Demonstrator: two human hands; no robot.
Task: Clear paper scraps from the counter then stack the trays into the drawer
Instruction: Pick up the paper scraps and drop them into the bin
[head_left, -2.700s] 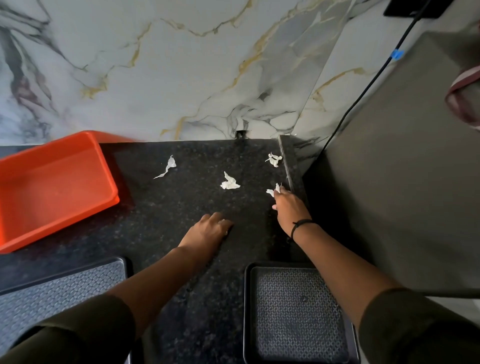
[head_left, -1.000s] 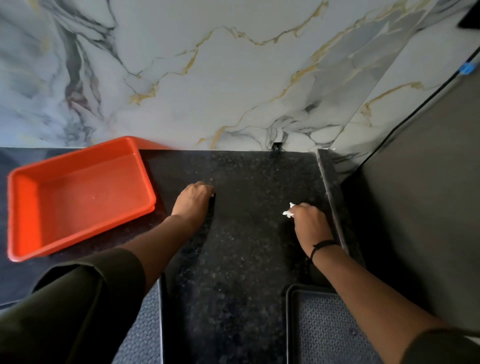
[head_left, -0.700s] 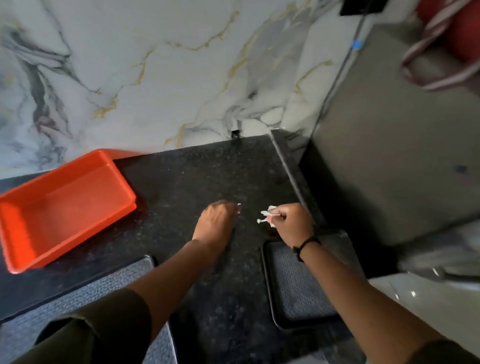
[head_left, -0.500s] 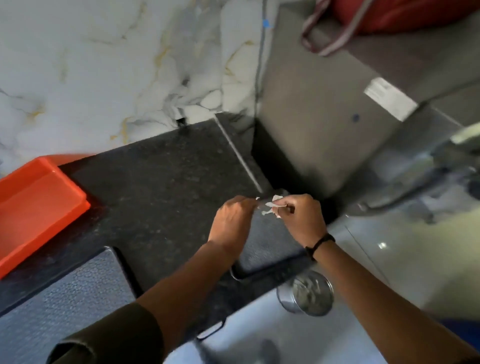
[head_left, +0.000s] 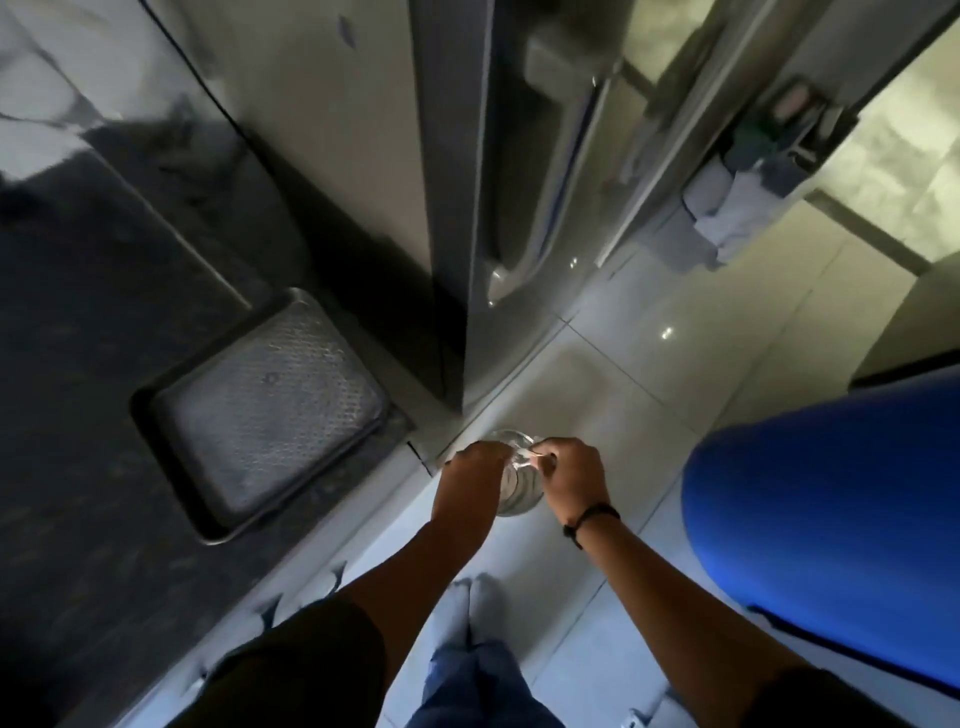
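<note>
Both hands hang together over a small round metal bin (head_left: 514, 493) on the floor, past the counter's corner. My right hand (head_left: 574, 480) pinches white paper scraps (head_left: 530, 457) between its fingertips. My left hand (head_left: 470, 480) is closed beside it, fingers curled; what it holds is hidden. A dark textured tray (head_left: 262, 410) lies at the corner of the black counter (head_left: 78, 364).
A grey fridge (head_left: 467, 156) with a long handle stands right of the counter. A large blue rounded object (head_left: 831, 545) fills the right side. Pale floor tiles (head_left: 649, 364) lie below. My feet and blue trousers (head_left: 478, 675) show at the bottom.
Both hands have left the counter with the gathered scraps and come together over the floor bin. The view has swung right and down; the orange tray is out of sight.
</note>
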